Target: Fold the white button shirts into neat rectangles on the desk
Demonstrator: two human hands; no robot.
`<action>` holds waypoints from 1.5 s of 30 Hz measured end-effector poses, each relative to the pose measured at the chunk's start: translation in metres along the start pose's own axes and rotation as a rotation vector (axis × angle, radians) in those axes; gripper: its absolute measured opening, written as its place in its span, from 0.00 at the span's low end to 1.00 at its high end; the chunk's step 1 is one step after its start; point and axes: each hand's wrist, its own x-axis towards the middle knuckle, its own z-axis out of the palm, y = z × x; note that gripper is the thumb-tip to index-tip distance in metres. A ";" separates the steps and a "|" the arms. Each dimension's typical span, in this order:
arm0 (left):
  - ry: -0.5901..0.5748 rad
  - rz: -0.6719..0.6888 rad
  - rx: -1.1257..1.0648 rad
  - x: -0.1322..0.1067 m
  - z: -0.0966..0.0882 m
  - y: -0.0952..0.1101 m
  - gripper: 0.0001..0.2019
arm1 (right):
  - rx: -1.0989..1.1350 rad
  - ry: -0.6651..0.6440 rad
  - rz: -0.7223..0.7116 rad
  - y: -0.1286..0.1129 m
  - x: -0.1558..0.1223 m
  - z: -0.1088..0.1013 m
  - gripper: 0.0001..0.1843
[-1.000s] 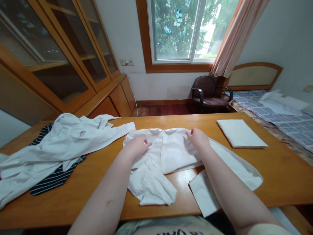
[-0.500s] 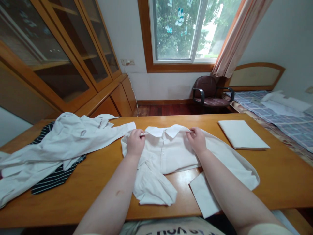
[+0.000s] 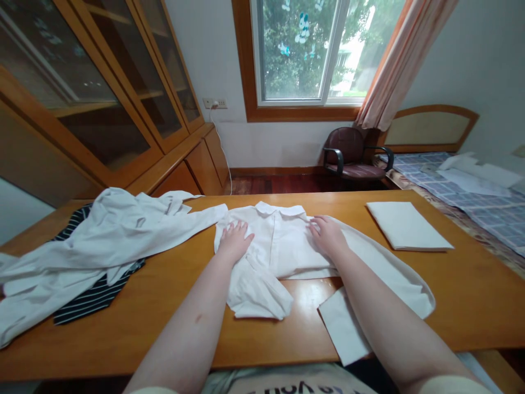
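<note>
With grips spread wide, fingers extended, the left hand (image 3: 235,242) and right hand (image 3: 328,235) rest on the white shirt (image 3: 283,249), seemingly to press it flat against the table (image 3: 151,312).

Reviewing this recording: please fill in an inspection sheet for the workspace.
Surface: wooden table, glossy.
Job's things: white collared shirt, laid out, collar toward the far edge, one sleeve bent toward the near edge.
Clutter: rumpled white garment over black striped cloth, left; flat white rectangular item, right; small white item partly hidden by the right forearm.
Hands: left hand open on the shirt, fingers spread; right hand on its other shoulder.
Cables: white cord hanging from wall outlet.
Surroundings: glass-door cabinet, window, curtain, maroon armchair, bed.
</note>
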 end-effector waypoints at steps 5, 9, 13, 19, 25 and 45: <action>0.004 -0.008 -0.038 0.001 0.000 0.000 0.31 | -0.167 -0.289 0.236 -0.015 -0.009 -0.017 0.31; 0.076 0.055 -0.219 -0.004 -0.013 0.001 0.25 | -0.155 -0.364 0.172 -0.008 -0.007 -0.009 0.33; 0.083 0.282 -0.470 -0.021 -0.035 0.007 0.23 | -0.131 -0.365 0.093 0.008 -0.001 0.002 0.34; -0.189 0.381 -0.277 -0.039 -0.048 0.006 0.32 | -0.187 -0.191 0.041 -0.001 -0.003 -0.012 0.28; -0.163 0.418 -0.216 -0.031 -0.056 -0.009 0.13 | -0.106 -0.422 0.002 -0.023 -0.016 -0.025 0.31; 0.467 -0.605 -0.266 -0.015 -0.054 -0.085 0.24 | -0.040 -0.378 -0.071 -0.009 -0.012 -0.007 0.28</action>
